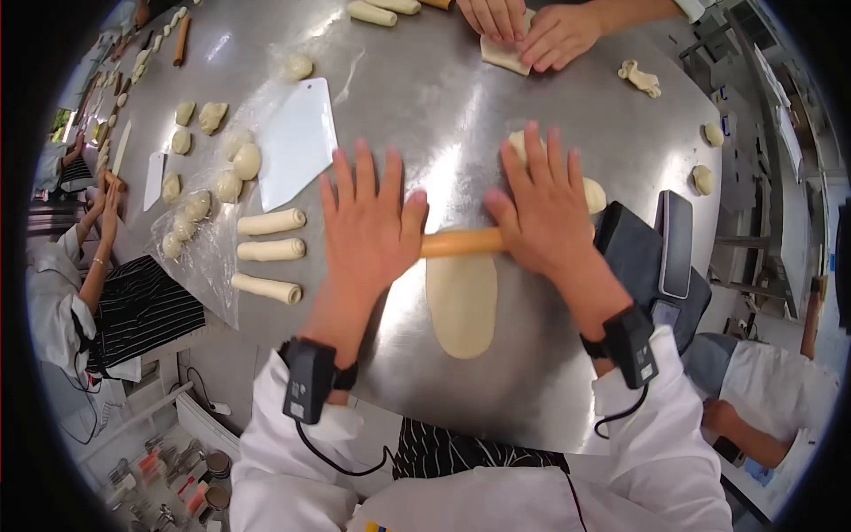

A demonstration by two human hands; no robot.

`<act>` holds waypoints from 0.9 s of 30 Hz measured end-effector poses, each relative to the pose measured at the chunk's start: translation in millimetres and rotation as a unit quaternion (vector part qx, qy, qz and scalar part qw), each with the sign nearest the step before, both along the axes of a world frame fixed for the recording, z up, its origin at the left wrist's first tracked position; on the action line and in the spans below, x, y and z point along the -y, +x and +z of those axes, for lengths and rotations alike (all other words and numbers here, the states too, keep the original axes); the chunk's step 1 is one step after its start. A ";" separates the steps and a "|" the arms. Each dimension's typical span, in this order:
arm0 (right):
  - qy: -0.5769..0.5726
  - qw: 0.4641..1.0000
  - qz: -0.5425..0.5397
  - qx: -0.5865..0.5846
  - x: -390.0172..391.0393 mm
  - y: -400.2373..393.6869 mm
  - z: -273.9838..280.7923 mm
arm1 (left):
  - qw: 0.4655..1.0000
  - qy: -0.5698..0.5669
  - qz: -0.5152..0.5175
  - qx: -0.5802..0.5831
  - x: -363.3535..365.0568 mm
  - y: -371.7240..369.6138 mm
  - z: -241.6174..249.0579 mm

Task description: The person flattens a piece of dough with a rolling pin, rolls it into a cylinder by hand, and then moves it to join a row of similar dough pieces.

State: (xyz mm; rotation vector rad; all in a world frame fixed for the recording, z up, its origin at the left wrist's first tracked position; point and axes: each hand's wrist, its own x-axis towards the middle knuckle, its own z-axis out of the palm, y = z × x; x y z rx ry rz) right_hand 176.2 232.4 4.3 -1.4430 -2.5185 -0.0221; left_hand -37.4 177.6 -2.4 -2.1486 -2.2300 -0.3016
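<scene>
A wooden rolling pin (463,243) lies across the upper end of a flat, oval sheet of dough (463,306) on the metal table (399,115). My left hand (370,217) rests flat over the pin's left end, with its fingers spread. Over the right end lies my right hand (545,204), also flat with fingers apart. The palms hide both pin ends. Three rolled dough pieces (271,250) lie left of my left hand. Pieces of dough (595,196) show partly behind my right hand.
A white scraper (300,142) lies beside dough balls (246,161) and plastic film (217,266). A phone (675,244) and dark case (625,244) are at the right. Across the table, a co-worker's hands (557,37) press dough. Other people stand left and right.
</scene>
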 end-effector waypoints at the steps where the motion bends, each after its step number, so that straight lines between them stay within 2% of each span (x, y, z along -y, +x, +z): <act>1: 0.026 1.000 0.002 -0.009 -11.4 -0.9 -2.7 | 0.999 0.030 -0.005 0.017 -7.7 -2.6 -5.4; 2: 0.050 0.999 0.005 -0.019 -13.8 -0.9 -6.2 | 1.000 0.016 -0.004 0.021 -12.5 -3.3 -9.0; 4: 0.051 0.998 -0.004 -0.025 -8.1 0.3 -8.1 | 0.995 0.098 0.023 0.029 -13.2 -2.7 -11.8; 7: 0.049 0.998 -0.007 -0.025 42.4 14.0 -2.0 | 0.999 0.019 -0.012 -0.041 41.0 14.0 4.2; 9: -0.023 1.000 -0.009 -0.014 91.5 29.2 -8.3 | 0.999 -0.006 -0.040 -0.014 84.2 17.2 -6.7; 11: -0.033 0.999 -0.001 -0.024 128.7 41.8 -13.6 | 0.997 0.045 -0.036 0.051 120.8 26.1 -14.1; 12: -0.041 0.998 0.007 -0.038 138.3 45.0 -12.9 | 0.997 0.025 -0.045 0.064 123.9 26.0 -6.9; 13: -0.037 0.999 0.010 -0.037 126.3 42.2 -8.7 | 0.997 0.030 -0.042 0.065 112.0 22.6 -0.2; 15: -0.022 0.999 -0.006 -0.039 82.1 28.4 -4.2 | 0.997 -0.059 -0.044 0.039 68.3 12.7 6.9; 17: 0.057 0.997 -0.035 -0.044 34.0 9.1 -13.4 | 0.996 0.078 -0.033 -0.014 21.2 8.4 -2.4; 20: 0.113 0.991 -0.044 -0.053 -8.6 1.0 -19.4 | 0.991 0.133 0.009 -0.004 -16.4 -0.3 -22.7; 21: 0.099 0.993 -0.046 -0.052 2.1 3.7 -20.3 | 0.993 0.119 0.009 -0.003 -2.7 3.2 -20.0; 23: 0.078 0.997 -0.009 -0.010 30.3 13.0 -12.8 | 0.999 -0.009 -0.015 -0.035 34.6 14.4 -0.5; 24: 0.076 0.997 -0.010 -0.009 50.7 20.0 -15.6 | 0.999 -0.025 -0.010 -0.018 54.8 19.2 -1.3; 26: 0.044 0.996 -0.004 -0.082 97.6 36.3 -23.8 | 1.000 0.005 -0.019 0.005 102.1 30.8 -12.2; 27: 0.050 0.995 -0.003 -0.082 116.0 42.4 -16.7 | 0.999 0.035 -0.029 0.026 117.9 34.0 -10.1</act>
